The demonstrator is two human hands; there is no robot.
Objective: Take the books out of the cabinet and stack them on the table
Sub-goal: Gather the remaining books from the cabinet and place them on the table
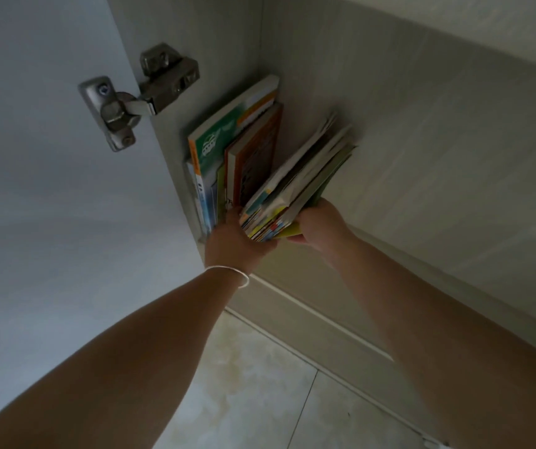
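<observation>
Inside the pale cabinet [389, 131], a bundle of thin colourful books [296, 186] leans to the right, away from the rest. My left hand [234, 241], with a silver bracelet on its wrist, grips the bundle's near left edge. My right hand [320, 223] holds its right side and underside. Still upright against the cabinet's left wall stand a green-and-white book [228, 131], a brown-orange book [257, 150] and a thin blue-white one [200, 196]. No table is in view.
The open cabinet door [40, 157] fills the left side, hung on a metal hinge [137, 95]. The cabinet's front base panel [308, 306] runs below my arms. Pale tiled floor [260, 384] lies beneath.
</observation>
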